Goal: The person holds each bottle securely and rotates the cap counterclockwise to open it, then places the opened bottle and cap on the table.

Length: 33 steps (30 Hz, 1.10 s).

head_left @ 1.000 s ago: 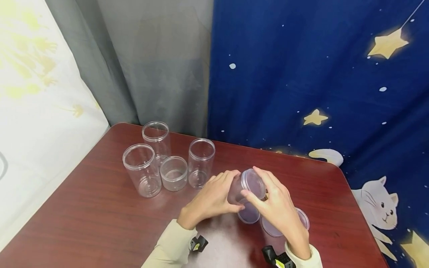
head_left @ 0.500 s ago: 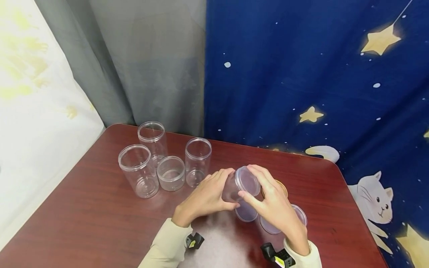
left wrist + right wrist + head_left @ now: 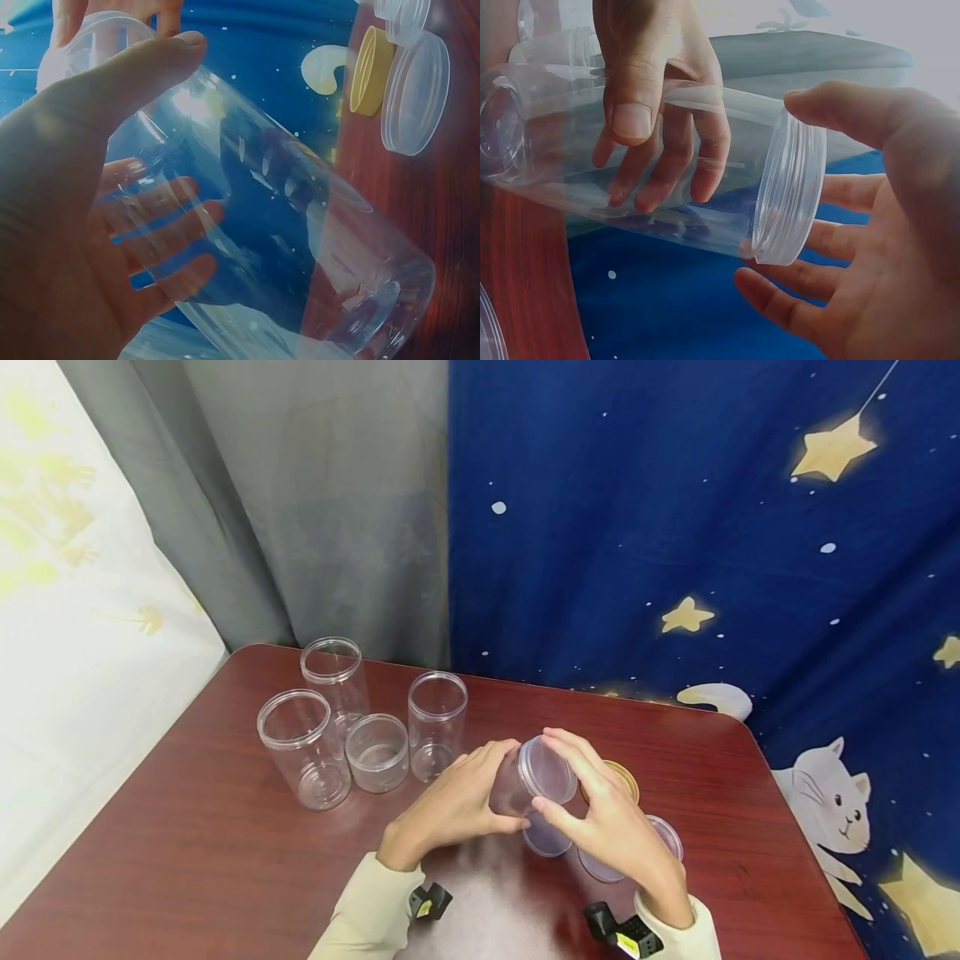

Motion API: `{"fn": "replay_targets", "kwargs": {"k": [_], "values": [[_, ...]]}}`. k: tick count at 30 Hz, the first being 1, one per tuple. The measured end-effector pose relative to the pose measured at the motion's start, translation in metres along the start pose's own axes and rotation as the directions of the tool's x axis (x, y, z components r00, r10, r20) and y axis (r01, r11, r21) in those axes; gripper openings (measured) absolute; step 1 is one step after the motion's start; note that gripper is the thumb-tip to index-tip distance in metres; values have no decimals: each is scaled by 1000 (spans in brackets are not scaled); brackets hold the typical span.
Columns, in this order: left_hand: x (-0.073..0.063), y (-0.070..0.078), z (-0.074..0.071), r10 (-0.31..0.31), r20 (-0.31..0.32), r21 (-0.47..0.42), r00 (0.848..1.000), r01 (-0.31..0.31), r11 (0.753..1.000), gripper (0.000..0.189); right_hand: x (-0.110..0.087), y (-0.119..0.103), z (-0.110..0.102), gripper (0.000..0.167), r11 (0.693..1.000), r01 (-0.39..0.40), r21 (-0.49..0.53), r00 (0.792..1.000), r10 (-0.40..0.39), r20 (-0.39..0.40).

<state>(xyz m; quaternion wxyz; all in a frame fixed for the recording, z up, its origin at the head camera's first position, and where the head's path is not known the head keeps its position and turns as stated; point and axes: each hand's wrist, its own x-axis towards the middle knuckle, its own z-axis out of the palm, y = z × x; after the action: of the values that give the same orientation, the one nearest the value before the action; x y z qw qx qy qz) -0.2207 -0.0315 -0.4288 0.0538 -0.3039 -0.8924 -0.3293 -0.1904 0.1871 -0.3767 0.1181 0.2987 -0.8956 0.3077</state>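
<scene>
A clear plastic jar [image 3: 705, 150] is held tilted above the table, its mouth end toward the right hand. My left hand [image 3: 453, 797] grips the jar's side, thumb on one side and fingers round the other, which shows through the clear wall in the left wrist view. A translucent screw lid [image 3: 791, 187] sits on the jar's mouth. Thumb and fingers of my right hand [image 3: 611, 818] pinch this lid round its rim. Below the hands lie a translucent lid [image 3: 547, 837], another translucent lid [image 3: 602, 868] and a yellow lid [image 3: 371, 71].
To the left stand several open clear jars: a tall one [image 3: 303, 752], another tall one at the back [image 3: 333, 681], a short one [image 3: 377, 756] and a tall one [image 3: 437, 718]. The reddish wooden table [image 3: 187, 843] ends at grey and blue curtains [image 3: 585, 527].
The head view has shifted slightly, so the scene sits further left. Both hands keep their hold on the jar and its lid; the yellow lid shows more beside the right hand.
</scene>
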Motion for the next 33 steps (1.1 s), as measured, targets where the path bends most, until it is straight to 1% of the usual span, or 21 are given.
{"fn": "replay_targets", "kwargs": {"k": [2, 8, 12, 14, 18, 20, 22, 27, 33], "values": [[0, 0, -1, 2, 2, -4, 1000, -2, 1000, 90, 0, -1, -1, 71, 1000, -5, 23, 1000, 4, 17], [-1, 0, -2, 2, 4, -9, 1000, -2, 1000, 90, 0, -3, -3, 73, 999, -19, 43, 998, 17, 54], [-1, 1, -2, -4, 5, -17, 1000, 4, 1000, 90, 0, -4, -3, 78, 998, -41, 47, 997, 38, 62], [-1, 1, -1, -5, 4, -16, 1000, 5, 1000, 90, 0, -3, -3, 79, 999, -43, 32, 998, 41, 40], [0, 2, 0, 0, -1, 3, 1000, 0, 1000, 90, 0, -1, -2, 80, 998, -53, -31, 998, 52, -38], [1, 3, 0, 4, -4, 19, 1000, -4, 1000, 90, 0, 0, -1, 79, 995, -67, -78, 995, 61, -77], [1, 3, 1, 9, -5, 41, 1000, -9, 999, 90, 0, 1, 1, 76, 991, -85, -106, 992, 74, -98], [2, 4, 4, 33, -5, 86, 999, -32, 996, 89, 0, 2, 4, 71, 979, -128, -161, 986, 108, -124], [2, 4, 5, 42, -10, 98, 999, -41, 994, 88, -1, 1, 5, 76, 969, -161, -188, 983, 140, -118]]}}
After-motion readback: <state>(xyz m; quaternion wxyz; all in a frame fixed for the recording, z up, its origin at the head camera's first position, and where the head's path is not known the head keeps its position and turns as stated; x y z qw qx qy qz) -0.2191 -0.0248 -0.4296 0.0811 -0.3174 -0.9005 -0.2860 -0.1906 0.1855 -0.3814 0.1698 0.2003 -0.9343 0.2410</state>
